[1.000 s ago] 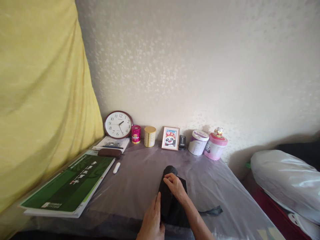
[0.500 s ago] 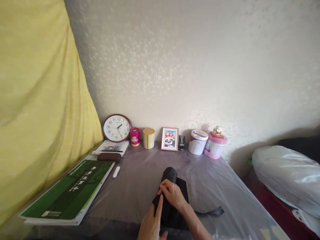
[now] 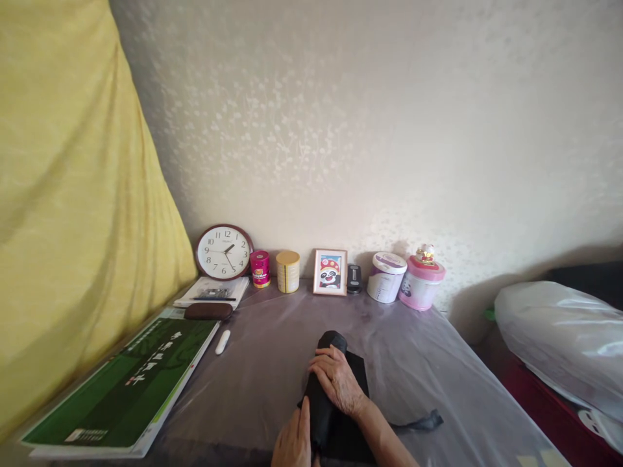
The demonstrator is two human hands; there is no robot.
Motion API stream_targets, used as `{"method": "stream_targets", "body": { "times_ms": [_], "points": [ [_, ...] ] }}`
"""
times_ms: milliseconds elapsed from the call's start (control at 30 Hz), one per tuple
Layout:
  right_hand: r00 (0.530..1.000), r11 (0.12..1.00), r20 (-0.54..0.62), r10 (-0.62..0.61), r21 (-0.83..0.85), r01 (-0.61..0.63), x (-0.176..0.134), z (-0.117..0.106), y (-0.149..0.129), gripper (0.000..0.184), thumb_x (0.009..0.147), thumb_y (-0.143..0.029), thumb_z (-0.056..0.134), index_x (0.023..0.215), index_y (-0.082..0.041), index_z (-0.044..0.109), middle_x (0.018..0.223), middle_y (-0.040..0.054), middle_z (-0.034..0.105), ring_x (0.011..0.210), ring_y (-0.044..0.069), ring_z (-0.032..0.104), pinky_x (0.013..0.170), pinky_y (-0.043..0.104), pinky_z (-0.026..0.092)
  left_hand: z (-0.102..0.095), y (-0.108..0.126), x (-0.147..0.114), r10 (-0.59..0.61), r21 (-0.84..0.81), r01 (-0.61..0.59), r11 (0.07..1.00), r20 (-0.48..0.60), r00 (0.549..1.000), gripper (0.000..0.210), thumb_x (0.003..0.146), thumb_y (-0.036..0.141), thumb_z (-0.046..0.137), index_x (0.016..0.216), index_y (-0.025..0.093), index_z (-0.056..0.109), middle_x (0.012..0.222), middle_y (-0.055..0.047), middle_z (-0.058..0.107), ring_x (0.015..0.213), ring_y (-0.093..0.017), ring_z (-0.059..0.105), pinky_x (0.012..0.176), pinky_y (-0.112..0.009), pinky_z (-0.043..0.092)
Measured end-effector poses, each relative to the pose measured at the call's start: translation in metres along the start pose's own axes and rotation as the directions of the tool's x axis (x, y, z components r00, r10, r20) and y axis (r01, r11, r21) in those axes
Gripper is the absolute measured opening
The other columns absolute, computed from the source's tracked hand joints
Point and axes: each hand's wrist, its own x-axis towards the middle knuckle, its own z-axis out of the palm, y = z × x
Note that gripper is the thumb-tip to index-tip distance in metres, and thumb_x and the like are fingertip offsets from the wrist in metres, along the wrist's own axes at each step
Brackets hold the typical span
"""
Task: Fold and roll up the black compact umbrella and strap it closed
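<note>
A black, cylinder-shaped cloth roll (image 3: 321, 405) with a rounded far end lies lengthwise in front of me. It rests on a flat black cloth (image 3: 357, 379), which shows along its right side. My right hand (image 3: 337, 379) lies across the top of the roll, fingers curled over it. Pressed against its lower left side is my left hand (image 3: 294, 438), fingers together; its thumb is mostly hidden at the bottom of the view. A black strap (image 3: 421, 421) trails out to the right from beneath my right forearm.
A green book (image 3: 121, 383), brown case (image 3: 208, 312) and small white object (image 3: 222, 342) lie left on the plastic-covered table (image 3: 263, 363). Along the wall stand a clock (image 3: 224, 252), tins, a panda picture (image 3: 330, 272) and tubs. A plastic-wrapped bundle (image 3: 559, 331) sits right.
My right hand has flattened from a pinch at the roll's left edge to lying over its top. My left hand has shifted lower along the side. The view has moved slightly.
</note>
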Motion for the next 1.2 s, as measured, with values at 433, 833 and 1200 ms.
{"method": "stream_targets", "body": {
  "times_ms": [433, 833, 1200],
  "points": [
    [0.938, 0.945, -0.144, 0.316, -0.037, -0.324, 0.037, -0.002, 0.056, 0.028, 0.088, -0.025, 0.040, 0.099, -0.022, 0.065, 0.109, 0.0038, 0.066, 0.107, 0.017, 0.055, 0.098, 0.030, 0.034, -0.007, -0.002, 0.000, 0.026, -0.075, -0.020, 0.997, 0.079, 0.997, 0.085, 0.059, 0.011, 0.047, 0.138, 0.004, 0.016, 0.140, -0.016, 0.036, 0.127, -0.025, 0.037, 0.104, -0.033, 0.031],
    [0.626, 0.680, -0.291, 0.724, 0.143, -0.719, -0.054, -0.030, 0.050, 0.032, 0.084, -0.035, 0.035, 0.086, -0.021, 0.064, 0.090, 0.0084, 0.069, 0.089, 0.023, 0.064, 0.075, 0.030, 0.045, -0.017, 0.012, -0.019, 0.062, -0.114, -0.069, 0.991, -0.068, 0.996, 0.074, 0.068, 0.010, 0.040, 0.137, 0.001, 0.017, 0.143, -0.016, 0.032, 0.131, -0.022, 0.031, 0.109, -0.033, 0.025],
    [0.644, 0.698, -0.271, 0.715, 0.223, -0.681, -0.057, -0.002, 0.020, 0.035, 0.077, -0.036, 0.048, 0.105, -0.017, 0.056, 0.085, 0.0087, 0.069, 0.089, 0.026, 0.064, 0.075, 0.033, 0.047, -0.028, 0.024, -0.025, -0.009, -0.103, 0.000, 0.995, -0.080, 0.997, 0.071, 0.071, 0.006, 0.040, 0.138, 0.004, 0.017, 0.143, -0.017, 0.030, 0.131, -0.022, 0.032, 0.107, -0.032, 0.027]
  ]
}}
